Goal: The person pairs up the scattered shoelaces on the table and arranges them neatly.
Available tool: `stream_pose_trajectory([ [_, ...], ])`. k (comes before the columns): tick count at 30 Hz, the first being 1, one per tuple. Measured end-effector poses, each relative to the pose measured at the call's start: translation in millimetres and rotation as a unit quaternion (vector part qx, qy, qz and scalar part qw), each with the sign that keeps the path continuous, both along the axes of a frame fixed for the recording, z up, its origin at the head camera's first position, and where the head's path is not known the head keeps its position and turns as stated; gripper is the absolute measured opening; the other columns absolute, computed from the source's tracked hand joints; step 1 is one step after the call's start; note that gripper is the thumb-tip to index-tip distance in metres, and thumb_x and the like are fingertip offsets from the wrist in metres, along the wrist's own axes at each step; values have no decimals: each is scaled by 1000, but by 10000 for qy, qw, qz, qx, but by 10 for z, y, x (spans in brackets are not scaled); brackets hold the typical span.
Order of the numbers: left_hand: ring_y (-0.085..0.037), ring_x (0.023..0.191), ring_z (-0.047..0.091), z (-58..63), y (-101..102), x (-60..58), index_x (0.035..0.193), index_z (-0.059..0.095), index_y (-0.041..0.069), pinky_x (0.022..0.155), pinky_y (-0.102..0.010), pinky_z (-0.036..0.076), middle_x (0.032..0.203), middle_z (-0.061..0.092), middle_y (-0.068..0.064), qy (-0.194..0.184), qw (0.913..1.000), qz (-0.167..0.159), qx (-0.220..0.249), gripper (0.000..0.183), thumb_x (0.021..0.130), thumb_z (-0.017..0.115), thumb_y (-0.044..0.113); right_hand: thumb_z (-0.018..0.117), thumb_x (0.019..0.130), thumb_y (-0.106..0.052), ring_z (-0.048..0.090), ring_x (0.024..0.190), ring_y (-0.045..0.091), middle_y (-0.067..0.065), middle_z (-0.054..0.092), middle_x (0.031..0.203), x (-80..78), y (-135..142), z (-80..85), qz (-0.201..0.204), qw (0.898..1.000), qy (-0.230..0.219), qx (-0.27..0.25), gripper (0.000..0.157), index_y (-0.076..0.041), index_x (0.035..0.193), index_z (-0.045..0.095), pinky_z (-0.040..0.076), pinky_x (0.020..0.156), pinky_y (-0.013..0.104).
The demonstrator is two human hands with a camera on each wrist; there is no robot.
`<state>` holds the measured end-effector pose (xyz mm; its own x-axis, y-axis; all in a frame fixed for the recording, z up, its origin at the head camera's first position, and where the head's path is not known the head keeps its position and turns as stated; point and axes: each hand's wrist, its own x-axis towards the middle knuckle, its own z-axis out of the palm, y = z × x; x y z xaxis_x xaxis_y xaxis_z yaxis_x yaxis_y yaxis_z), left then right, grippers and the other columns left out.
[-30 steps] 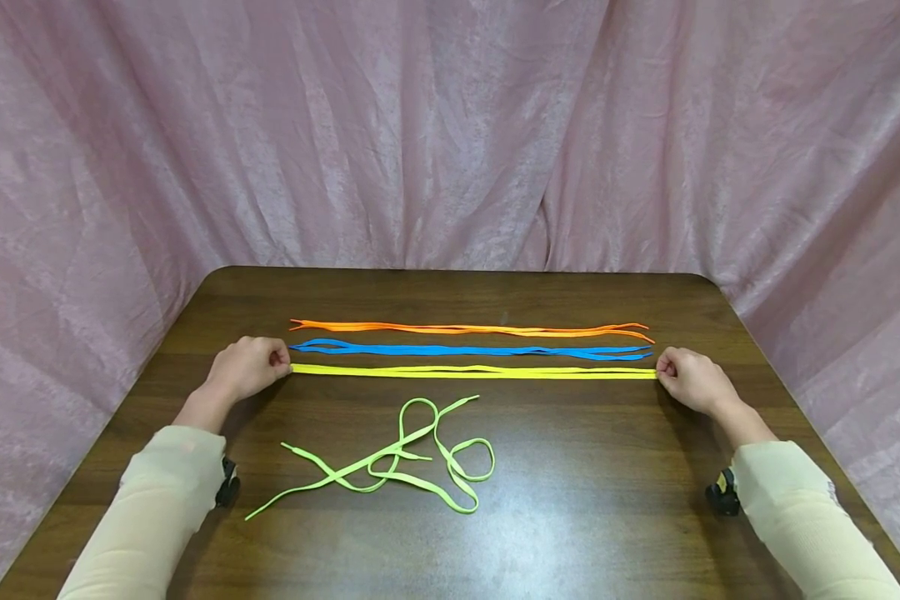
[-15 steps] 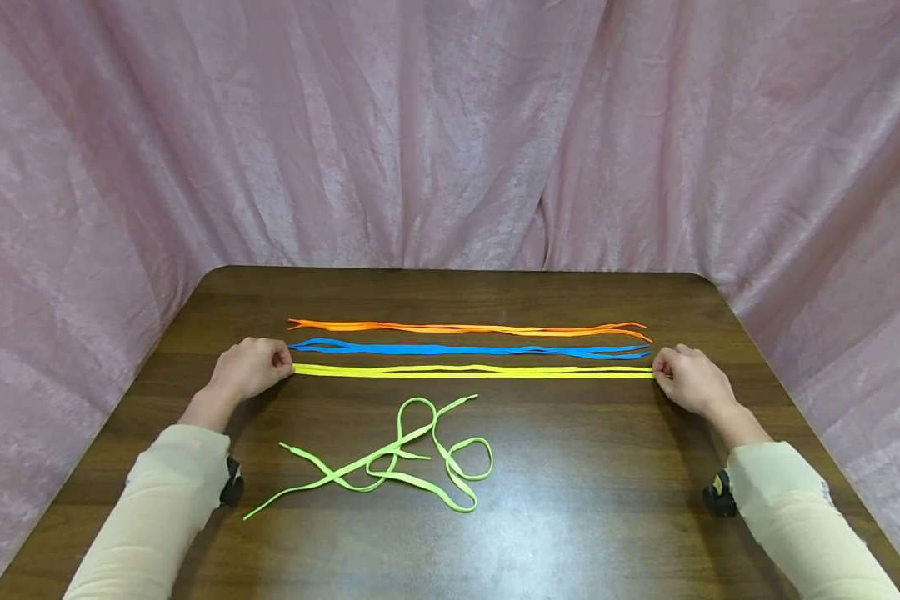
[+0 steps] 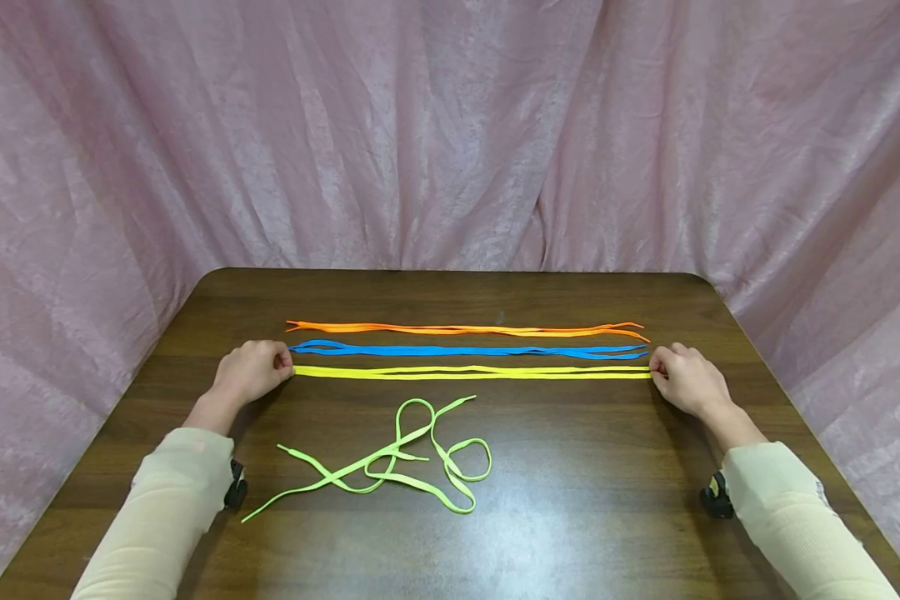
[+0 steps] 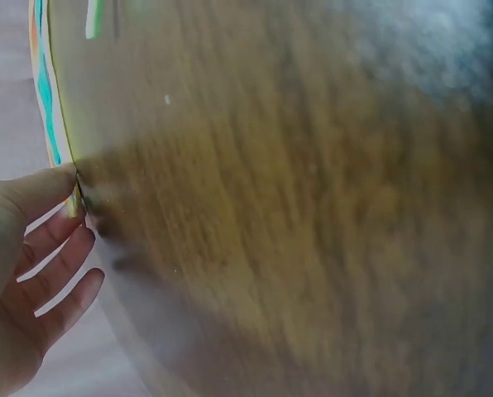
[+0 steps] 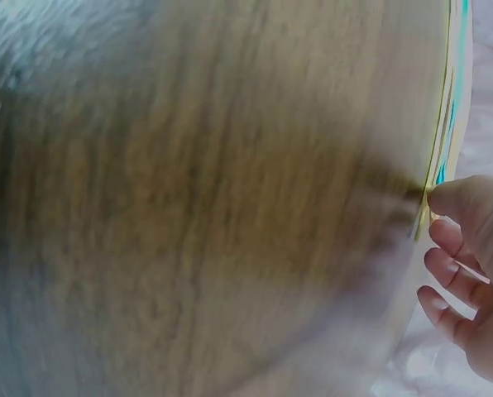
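Observation:
A yellow shoelace (image 3: 465, 372), doubled into two near-parallel strands, runs straight across the table between both hands. My left hand (image 3: 251, 371) pinches its left end between thumb and index finger, the other fingers loosely bent in the left wrist view. At the opposite end, my right hand (image 3: 690, 379) pinches the lace the same way. Just behind it lies a blue shoelace (image 3: 435, 351), also doubled lengthwise, and beyond that an orange shoelace (image 3: 450, 330). Closer to me, a lime-green shoelace (image 3: 378, 462) lies in loose, crossing loops.
Everything lies on a brown wooden table (image 3: 585, 500) with rounded far corners. Pink curtains (image 3: 420, 133) hang behind and at both sides of it. A small dark wrist camera (image 3: 236, 485) sits at the left sleeve, with a similar one (image 3: 717, 497) at the right.
My right hand has shifted slightly left, still pinching the yellow shoelace. The left hand has barely moved, and the other laces lie as before.

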<state>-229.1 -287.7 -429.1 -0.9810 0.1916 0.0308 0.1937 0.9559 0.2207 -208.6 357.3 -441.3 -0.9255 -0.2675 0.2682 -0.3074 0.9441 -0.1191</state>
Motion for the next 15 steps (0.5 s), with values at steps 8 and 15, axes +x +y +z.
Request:
stream_pose_trajectory([
  [8,-24,65,53,39,-24,47,77,62,16,51,-38,40,78,57,-3,101,9999,83,-47,9,79,69,21,63,78,-6,50,68,28,5,50,75,-11,-154,87,142,9999,43,65,6,-8,82,59,42,56,42],
  [15,-25,66,54,111,-27,124,81,63,16,52,-41,41,81,58,-3,177,9998,-22,-120,9,79,69,22,66,79,-6,56,76,31,9,58,85,-45,-407,118,585,9980,249,65,12,-6,90,62,46,58,43],
])
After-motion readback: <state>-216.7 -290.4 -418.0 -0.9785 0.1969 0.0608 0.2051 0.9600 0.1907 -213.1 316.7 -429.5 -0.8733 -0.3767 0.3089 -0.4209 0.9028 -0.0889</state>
